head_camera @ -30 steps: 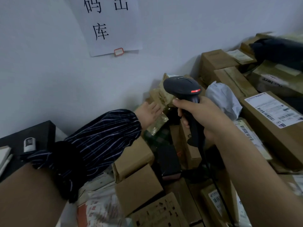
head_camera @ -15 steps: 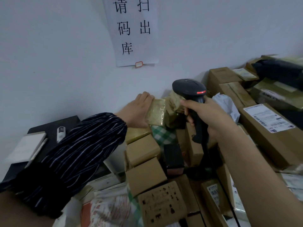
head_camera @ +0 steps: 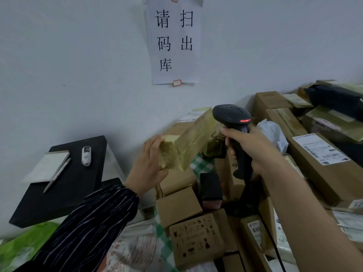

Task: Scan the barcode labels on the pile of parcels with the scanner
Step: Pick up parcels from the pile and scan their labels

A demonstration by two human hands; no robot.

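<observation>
1. Left hand (head_camera: 149, 165) first: I am gripping the near end of a yellowish tape-wrapped parcel (head_camera: 188, 142), fingers curled round it, holding it raised above the pile and close to the wall.
2. With my right hand (head_camera: 253, 146) I am clasping the scanner (head_camera: 231, 116) by its handle. Its head is sitting just beside the parcel's far end, and a red light is showing.
3. I am seeing a white label (head_camera: 191, 115) on the parcel's top face, but I cannot tell whether it is being read.
4. Around both hands the pile of parcels (head_camera: 177, 207) is lying jumbled, including a long box (head_camera: 322, 152) with its label facing up.
5. I am judging the job far from finished: nothing is marking any parcel as scanned, and many are waiting.
</observation>
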